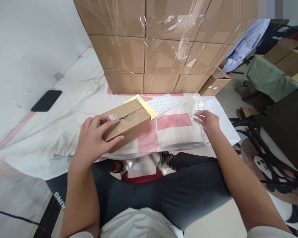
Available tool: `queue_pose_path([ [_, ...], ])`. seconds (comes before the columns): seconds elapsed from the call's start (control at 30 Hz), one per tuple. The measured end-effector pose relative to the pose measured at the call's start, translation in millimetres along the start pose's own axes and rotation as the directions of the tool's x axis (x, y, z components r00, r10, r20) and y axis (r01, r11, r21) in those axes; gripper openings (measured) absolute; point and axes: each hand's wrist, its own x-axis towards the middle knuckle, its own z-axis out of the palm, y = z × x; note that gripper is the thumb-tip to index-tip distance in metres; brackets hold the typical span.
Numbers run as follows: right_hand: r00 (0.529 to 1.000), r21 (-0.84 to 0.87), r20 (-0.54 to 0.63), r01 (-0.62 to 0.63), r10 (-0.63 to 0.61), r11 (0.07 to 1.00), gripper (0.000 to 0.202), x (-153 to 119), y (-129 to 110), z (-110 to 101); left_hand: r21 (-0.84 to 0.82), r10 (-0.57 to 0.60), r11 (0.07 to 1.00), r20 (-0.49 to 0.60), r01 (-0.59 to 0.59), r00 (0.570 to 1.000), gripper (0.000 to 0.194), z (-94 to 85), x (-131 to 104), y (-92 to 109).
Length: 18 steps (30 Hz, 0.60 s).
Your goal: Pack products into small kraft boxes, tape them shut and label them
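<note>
We see the cardboard box [136,114] on the cloth-covered table [72,130], its long axis slanting from near left to far right. Our left hand [96,134] grasps its near-left end, thumb against the near side and fingers over the top. The clear packet [199,105] lies to the right of the box, well apart from it, just beyond the fingertips of our right hand [207,121], which is clearly the nearer one. Whether these fingers already pinch its edge, we cannot tell.
</note>
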Motion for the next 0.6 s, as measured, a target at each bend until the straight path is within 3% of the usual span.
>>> queue_pose_path([
  [0.13, 0.999, -0.033, 0.022, -0.038, 0.039, 0.999, 0.022, -1.3, 3.0, -3.2, -0.024, -0.001, 1.000, -0.006, 0.000, 1.000, 0.052, 0.6, -0.3, -0.8],
  [0.3, 0.993, -0.063, -0.030, -0.116, 0.115, 0.991, 0.023, 2.4, 9.3, -2.0, -0.033, -0.004, 0.999, -0.004, 0.004, 1.000, 0.050, 1.1, 0.3, -1.7],
  [0.43, 0.988, -0.174, -0.002, -0.152, 0.154, 0.973, 0.023, 8.7, 15.9, 0.1, -0.042, -0.016, 0.999, -0.008, 0.016, 1.000, 0.049, 1.4, 0.3, -1.8],
  [0.6, 0.993, -0.277, -0.035, -0.114, 0.109, 0.954, 0.020, 18.9, 21.4, -5.4, -0.028, 0.005, 1.000, -0.022, -0.006, 1.000, 0.047, 0.4, -0.4, -0.2],
])
